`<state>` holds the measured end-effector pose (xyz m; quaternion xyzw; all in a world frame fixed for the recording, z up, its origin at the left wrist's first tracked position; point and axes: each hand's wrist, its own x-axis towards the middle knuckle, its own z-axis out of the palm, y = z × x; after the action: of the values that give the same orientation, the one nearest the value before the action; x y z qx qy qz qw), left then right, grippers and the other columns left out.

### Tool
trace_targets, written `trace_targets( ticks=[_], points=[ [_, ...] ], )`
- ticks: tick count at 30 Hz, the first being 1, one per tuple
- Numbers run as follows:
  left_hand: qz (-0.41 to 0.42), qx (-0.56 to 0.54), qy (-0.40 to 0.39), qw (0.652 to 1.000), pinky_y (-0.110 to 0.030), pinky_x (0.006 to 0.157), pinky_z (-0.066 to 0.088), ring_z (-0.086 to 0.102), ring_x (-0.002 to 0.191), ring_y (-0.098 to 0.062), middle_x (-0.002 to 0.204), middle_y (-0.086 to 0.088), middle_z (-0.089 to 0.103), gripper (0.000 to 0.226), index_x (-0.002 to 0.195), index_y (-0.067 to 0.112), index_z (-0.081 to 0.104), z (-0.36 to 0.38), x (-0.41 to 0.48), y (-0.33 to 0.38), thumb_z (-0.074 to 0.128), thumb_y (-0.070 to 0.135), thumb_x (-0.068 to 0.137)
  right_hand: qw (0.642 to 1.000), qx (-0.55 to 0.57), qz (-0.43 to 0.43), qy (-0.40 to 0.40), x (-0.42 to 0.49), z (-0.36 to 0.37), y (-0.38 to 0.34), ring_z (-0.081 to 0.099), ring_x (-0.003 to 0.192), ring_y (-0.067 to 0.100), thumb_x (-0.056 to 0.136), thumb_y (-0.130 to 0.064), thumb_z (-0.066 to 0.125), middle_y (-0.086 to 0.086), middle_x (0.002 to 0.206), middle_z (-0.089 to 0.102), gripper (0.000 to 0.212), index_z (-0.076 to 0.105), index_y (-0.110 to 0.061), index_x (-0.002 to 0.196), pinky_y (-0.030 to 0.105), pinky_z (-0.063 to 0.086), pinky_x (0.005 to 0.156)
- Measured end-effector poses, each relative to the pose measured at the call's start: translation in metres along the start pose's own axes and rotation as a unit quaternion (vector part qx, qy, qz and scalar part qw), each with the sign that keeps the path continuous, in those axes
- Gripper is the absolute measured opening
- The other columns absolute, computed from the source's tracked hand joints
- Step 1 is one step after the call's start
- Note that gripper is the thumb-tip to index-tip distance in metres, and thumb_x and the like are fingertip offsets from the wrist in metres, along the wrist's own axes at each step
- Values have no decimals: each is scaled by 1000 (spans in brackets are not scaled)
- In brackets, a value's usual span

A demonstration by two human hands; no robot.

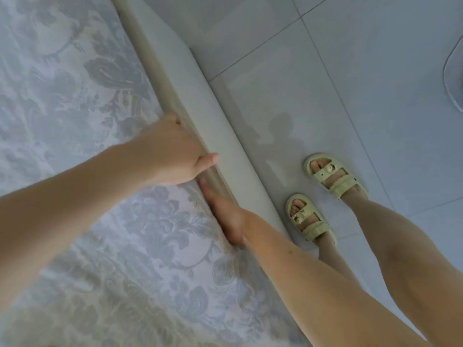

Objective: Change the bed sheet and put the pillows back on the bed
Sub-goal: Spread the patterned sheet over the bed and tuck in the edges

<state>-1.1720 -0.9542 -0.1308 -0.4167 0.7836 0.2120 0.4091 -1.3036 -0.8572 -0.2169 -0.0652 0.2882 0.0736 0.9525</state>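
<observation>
A bed sheet (82, 101) fills the left of the view and lies flat across the top of the bed. It is pale lilac-grey cloth woven with large grey and beige flowers and leaves, and it has a slightly raised, damask look. Its long edge runs diagonally from top centre to lower right, and a narrow beige strip (140, 43) follows that edge down the side of the bed. Just outside the strip sits the bed frame rail (190, 78), a smooth, matte, pale grey band with a rounded corner at its far end.

The left hand (172, 151) rests on the sheet's edge with its back up. Its fingers bend over the edge into the gap beside the rail and are hidden, so I cannot tell whether they grip the cloth. The thumb sticks out onto the rail.

Just below it the right hand (225, 216) lies edge-on along the same seam. Its fingers are straight and together and press flat against the side of the bed, with the tips almost touching the left hand. It holds nothing.

The floor (338, 71) beside the bed is large, glossy, pale grey tiles with thin dark joints. Two feet stand there in chunky pale green sandals (335, 175), each with two straps and a buckle. A rounded pale shape (453, 78) is cut off at the right border.
</observation>
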Motion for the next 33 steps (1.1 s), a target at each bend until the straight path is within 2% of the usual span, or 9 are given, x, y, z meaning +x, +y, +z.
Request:
trace_targets(
  ticks=[4,8,11,14,18,21,24,28,33],
  points=[
    [20,-113,93,989,-37,99,37,57,73,-17,66,2,59,88,70,17,61,2,8,6,-17,58,81,993,77,86,37,-26,-34,42,50,127,25,75,-82,44,5,137,55,81,53,-28,135,47,30,113],
    [93,-171,104,975,-33,87,44,59,84,-15,78,4,64,94,81,21,65,17,-7,68,-21,62,80,983,122,115,71,-74,-55,69,53,124,29,76,-84,31,10,132,59,89,59,-17,128,45,35,109],
    [122,-154,52,979,-33,90,42,57,83,-13,78,8,64,90,83,25,67,32,-18,115,-18,57,83,984,120,106,79,-105,-59,77,53,124,27,80,-83,14,11,132,58,97,52,-12,134,43,36,109],
    [62,-128,18,990,-36,84,47,56,76,-18,72,5,61,84,75,21,64,37,-7,133,-12,55,87,986,74,67,135,-121,-57,95,54,124,22,83,-80,14,8,134,57,92,49,-15,138,42,36,111],
    [14,-113,-53,992,-32,75,43,55,73,-20,65,-2,56,75,63,12,57,23,8,151,4,51,98,972,-47,9,230,-147,-46,107,57,113,1,96,-61,12,-9,127,61,65,54,-26,132,15,44,88],
    [-12,-78,-96,992,-29,66,34,46,64,-17,64,-2,53,73,66,13,58,21,3,166,4,50,99,967,-74,-25,243,-167,-45,116,58,106,-6,100,-51,16,-17,115,64,54,59,-28,123,9,43,82],
    [-32,-44,-134,989,-28,56,27,43,56,-14,65,-1,55,76,74,14,64,19,2,178,1,48,99,970,-81,-35,227,-180,-42,127,59,105,-7,99,-50,22,-18,110,66,43,62,-37,108,13,42,91],
    [-87,-51,-156,983,-29,59,35,44,57,-14,67,-2,57,78,73,13,62,14,6,181,-1,50,98,973,-77,-38,213,-186,-33,144,63,93,-8,100,-46,27,-11,109,68,42,65,-31,108,9,49,71],
    [-100,-61,-107,987,-30,64,45,49,54,-17,53,-2,48,71,54,14,46,18,-17,172,3,50,97,992,3,-3,123,-162,-30,153,54,119,4,85,-73,27,-15,129,58,58,52,-44,128,29,40,106]
  ],
)
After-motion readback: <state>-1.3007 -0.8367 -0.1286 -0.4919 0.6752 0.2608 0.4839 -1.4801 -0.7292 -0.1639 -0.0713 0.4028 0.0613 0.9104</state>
